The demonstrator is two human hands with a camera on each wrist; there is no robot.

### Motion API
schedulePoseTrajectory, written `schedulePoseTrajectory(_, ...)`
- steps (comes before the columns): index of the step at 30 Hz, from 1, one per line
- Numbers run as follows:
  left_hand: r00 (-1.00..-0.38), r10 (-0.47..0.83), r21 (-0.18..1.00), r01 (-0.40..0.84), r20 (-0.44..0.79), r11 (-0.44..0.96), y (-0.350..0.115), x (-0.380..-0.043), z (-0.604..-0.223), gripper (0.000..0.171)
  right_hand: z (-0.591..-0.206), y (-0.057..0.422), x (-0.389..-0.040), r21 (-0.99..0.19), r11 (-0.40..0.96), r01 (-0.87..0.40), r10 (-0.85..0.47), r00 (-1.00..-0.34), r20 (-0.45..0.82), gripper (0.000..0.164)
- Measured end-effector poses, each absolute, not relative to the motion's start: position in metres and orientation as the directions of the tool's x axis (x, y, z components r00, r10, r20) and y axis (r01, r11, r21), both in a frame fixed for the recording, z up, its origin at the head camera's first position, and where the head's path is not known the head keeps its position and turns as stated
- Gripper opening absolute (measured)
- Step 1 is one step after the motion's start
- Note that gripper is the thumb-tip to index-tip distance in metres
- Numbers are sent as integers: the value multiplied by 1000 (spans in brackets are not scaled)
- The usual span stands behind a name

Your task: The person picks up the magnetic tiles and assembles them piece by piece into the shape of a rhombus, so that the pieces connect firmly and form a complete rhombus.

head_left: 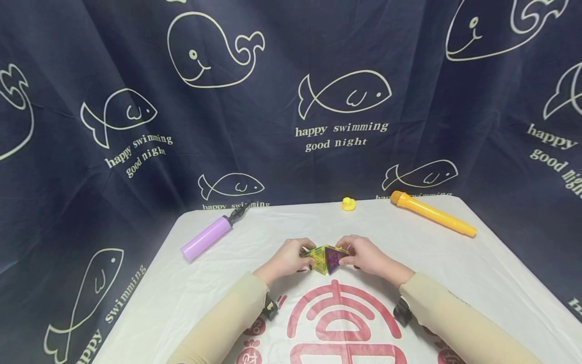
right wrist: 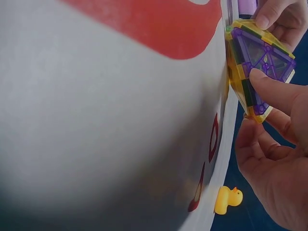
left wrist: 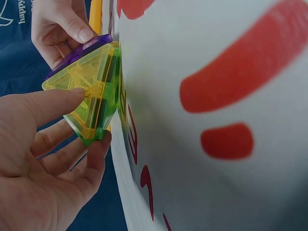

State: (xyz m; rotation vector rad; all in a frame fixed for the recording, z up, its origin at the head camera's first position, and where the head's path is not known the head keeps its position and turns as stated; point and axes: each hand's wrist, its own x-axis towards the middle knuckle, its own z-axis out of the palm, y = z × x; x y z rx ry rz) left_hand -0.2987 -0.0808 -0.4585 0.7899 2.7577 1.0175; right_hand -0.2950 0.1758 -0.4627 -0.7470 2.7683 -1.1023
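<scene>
Translucent triangular magnetic tiles, joined into a pointed solid shape, stand over the white table between the two hands. A yellow tile (left wrist: 84, 79) with a green tile (left wrist: 111, 91) behind it makes up the left side. The left hand (head_left: 291, 257) grips that side, its thumb flat on the yellow face and fingertips at the green lower corner. On the right side is a purple tile (right wrist: 262, 53), bordered by yellow edges. With thumb on the purple face and fingers at a yellow corner, the right hand (head_left: 366, 255) holds this side. The inside of the shape is mostly hidden.
A purple hand pump (head_left: 206, 237) with a black end lies at the table's left. Near the back edge sits a small yellow rubber duck (head_left: 348, 204). A yellow-orange microphone-shaped stick (head_left: 434, 215) lies at the back right. Red print marks the white tablecloth (head_left: 254, 222).
</scene>
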Motion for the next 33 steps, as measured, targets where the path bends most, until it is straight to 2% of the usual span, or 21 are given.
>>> schedulePoseTrajectory(13,-872,484,612,420,70,670,-77,-303,-458,31,-460,175,-300,-634,653,-414,-433,-891,135,28)
schedulePoseTrajectory(27,-878,475,628,401,57,667,-77,-305,-462,23,-451,169,-305,-618,666,-418,-449,-886,115,27)
schedulePoseTrajectory(33,-868,492,590,435,72,680,-78,-304,-461,22,-448,167,-304,-613,655,-442,-464,-875,136,26)
